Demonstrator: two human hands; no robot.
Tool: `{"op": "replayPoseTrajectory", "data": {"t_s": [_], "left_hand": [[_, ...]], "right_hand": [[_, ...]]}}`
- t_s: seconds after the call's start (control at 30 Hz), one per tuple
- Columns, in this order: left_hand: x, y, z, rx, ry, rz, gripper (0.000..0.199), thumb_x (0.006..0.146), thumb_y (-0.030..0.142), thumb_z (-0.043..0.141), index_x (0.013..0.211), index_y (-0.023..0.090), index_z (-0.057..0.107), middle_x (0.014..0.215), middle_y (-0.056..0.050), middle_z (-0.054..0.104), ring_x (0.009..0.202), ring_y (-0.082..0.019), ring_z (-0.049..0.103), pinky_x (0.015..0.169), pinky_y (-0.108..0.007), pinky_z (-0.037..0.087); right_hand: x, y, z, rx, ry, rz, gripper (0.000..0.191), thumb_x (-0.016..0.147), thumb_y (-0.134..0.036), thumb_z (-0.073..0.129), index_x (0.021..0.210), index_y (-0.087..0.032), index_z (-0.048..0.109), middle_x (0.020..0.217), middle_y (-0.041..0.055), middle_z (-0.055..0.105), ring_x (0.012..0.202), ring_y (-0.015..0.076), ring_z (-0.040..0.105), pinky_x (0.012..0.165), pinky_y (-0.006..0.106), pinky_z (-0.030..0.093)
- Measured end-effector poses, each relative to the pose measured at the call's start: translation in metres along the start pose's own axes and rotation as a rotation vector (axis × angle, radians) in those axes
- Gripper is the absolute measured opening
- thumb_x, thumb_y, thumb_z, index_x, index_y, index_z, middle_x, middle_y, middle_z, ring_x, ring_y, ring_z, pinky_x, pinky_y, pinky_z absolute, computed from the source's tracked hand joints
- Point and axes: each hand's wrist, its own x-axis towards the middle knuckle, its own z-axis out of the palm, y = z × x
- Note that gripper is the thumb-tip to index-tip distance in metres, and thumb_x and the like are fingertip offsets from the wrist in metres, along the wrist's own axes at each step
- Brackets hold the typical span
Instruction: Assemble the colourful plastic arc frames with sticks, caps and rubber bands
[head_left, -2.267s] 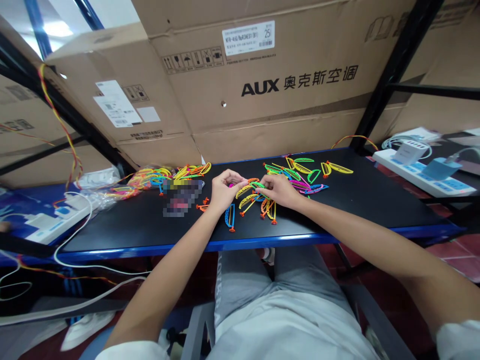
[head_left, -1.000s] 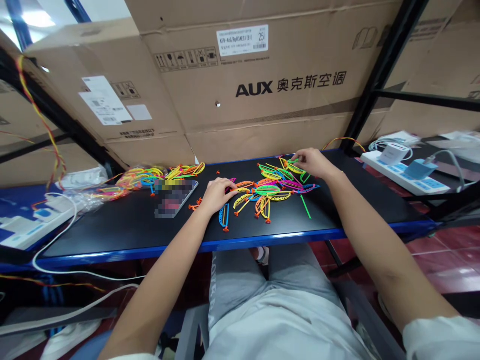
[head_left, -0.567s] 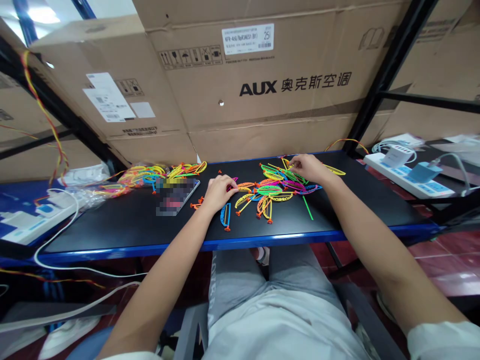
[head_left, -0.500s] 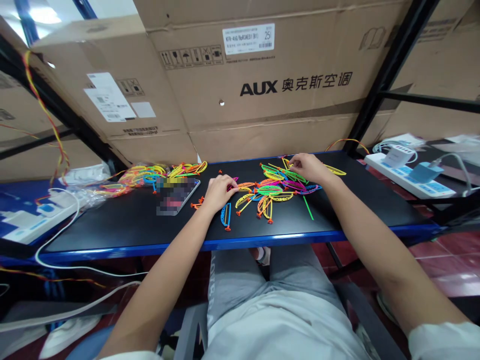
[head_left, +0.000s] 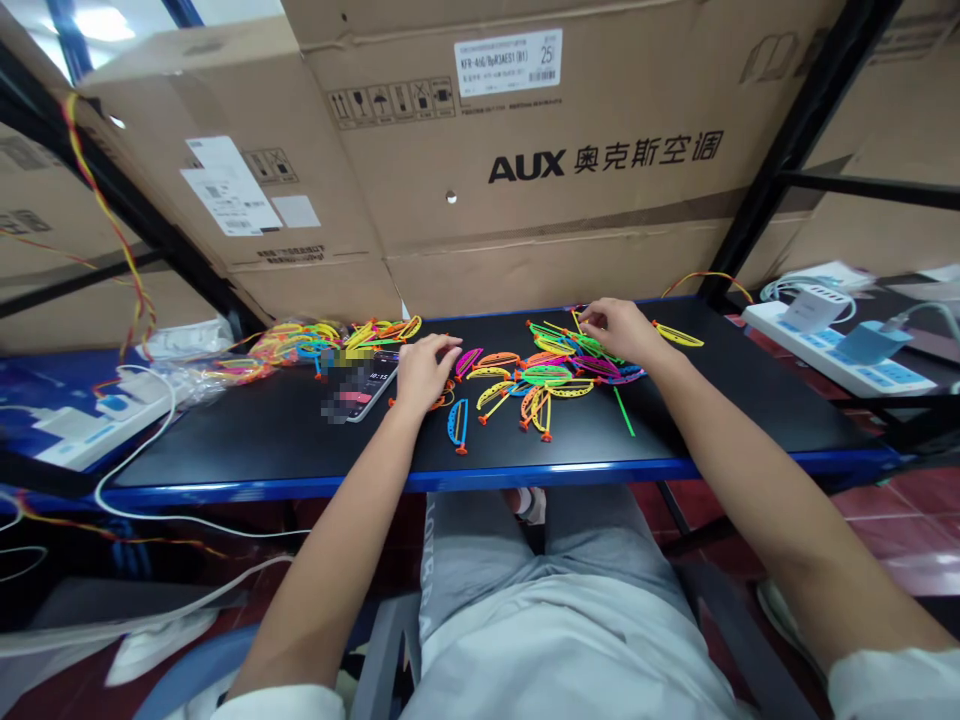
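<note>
Small plastic toy bows in bright colours, several with orange suction-cup arrows, lie in a loose heap with a green bow (head_left: 546,375) at its middle. My left hand (head_left: 426,372) is over orange pieces left of the heap, its fingers stretched out and apart. Right of it lie a magenta bow (head_left: 469,361) and, nearer the front edge, a blue bow (head_left: 457,424). At the back of the heap, my right hand (head_left: 616,330) has its fingertips pinched together. A thin yellow piece (head_left: 577,320) shows beside them; what they grip is partly hidden.
A phone (head_left: 367,390) lies left of my left hand. Behind it sits a plastic-bagged pile of bows (head_left: 292,345). A lone yellow bow (head_left: 679,335) and a green stick (head_left: 624,412) lie to the right. A large cardboard box (head_left: 420,240) stands behind the black tabletop (head_left: 262,440); power strips flank it.
My left hand has moved slightly left and its fingers have opened away from the magenta bow, which now lies uncovered. My right hand stays pinched at the back of the heap. The view has shifted slightly.
</note>
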Motion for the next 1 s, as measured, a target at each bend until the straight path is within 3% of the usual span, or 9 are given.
{"op": "replayPoseTrajectory", "data": {"t_s": [0.07, 0.27, 0.37, 0.5, 0.7, 1.0], "left_hand": [[-0.001, -0.006, -0.008, 0.032, 0.012, -0.055, 0.010, 0.089, 0.030, 0.075, 0.094, 0.028, 0.083, 0.098, -0.006, 0.082, 0.094, -0.031, 0.073, 0.094, -0.045, 0.048], [-0.004, -0.013, -0.008, -0.028, -0.281, 0.003, 0.015, 0.083, 0.027, 0.074, 0.094, 0.028, 0.084, 0.090, -0.004, 0.080, 0.084, -0.025, 0.072, 0.083, -0.039, 0.051], [-0.003, -0.011, -0.012, 0.044, -0.245, 0.016, 0.015, 0.086, 0.026, 0.070, 0.095, 0.027, 0.083, 0.100, -0.006, 0.081, 0.098, -0.028, 0.073, 0.093, -0.043, 0.050], [-0.002, -0.009, -0.027, 0.126, -0.146, -0.111, 0.022, 0.093, 0.025, 0.063, 0.107, 0.025, 0.080, 0.115, -0.006, 0.080, 0.109, -0.028, 0.072, 0.101, -0.044, 0.048], [-0.004, -0.003, -0.035, 0.286, -0.293, -0.188, 0.016, 0.092, 0.026, 0.069, 0.104, 0.025, 0.081, 0.113, -0.005, 0.080, 0.106, -0.028, 0.073, 0.103, -0.046, 0.044], [-0.003, -0.003, -0.026, 0.374, -0.306, -0.182, 0.012, 0.092, 0.019, 0.069, 0.095, 0.025, 0.078, 0.109, -0.007, 0.081, 0.110, -0.032, 0.072, 0.103, -0.049, 0.040]], "right_hand": [[0.000, -0.002, -0.001, 0.010, 0.001, -0.001, 0.013, 0.091, -0.021, 0.065, 0.093, -0.017, 0.077, 0.093, 0.0124, 0.076, 0.083, 0.0254, 0.068, 0.081, 0.038, 0.051], [-0.002, -0.010, 0.000, 0.013, -0.014, -0.002, 0.016, 0.092, -0.021, 0.063, 0.089, -0.017, 0.078, 0.092, 0.0139, 0.077, 0.083, 0.0268, 0.068, 0.081, 0.040, 0.051], [-0.002, -0.012, 0.001, 0.015, -0.007, -0.007, 0.016, 0.092, -0.021, 0.063, 0.089, -0.018, 0.079, 0.093, 0.0143, 0.078, 0.083, 0.0276, 0.069, 0.082, 0.040, 0.052], [-0.002, -0.011, 0.002, 0.024, 0.023, -0.025, 0.015, 0.090, -0.022, 0.064, 0.087, -0.019, 0.078, 0.091, 0.0126, 0.078, 0.081, 0.0269, 0.069, 0.080, 0.040, 0.053], [-0.003, -0.010, 0.005, 0.030, 0.035, -0.038, 0.014, 0.088, -0.022, 0.063, 0.085, -0.019, 0.077, 0.086, 0.0109, 0.078, 0.078, 0.0260, 0.069, 0.076, 0.038, 0.052], [-0.003, -0.011, 0.006, 0.034, 0.026, -0.018, 0.014, 0.087, -0.023, 0.063, 0.084, -0.019, 0.076, 0.083, 0.0109, 0.077, 0.076, 0.0261, 0.070, 0.075, 0.038, 0.051]]}}
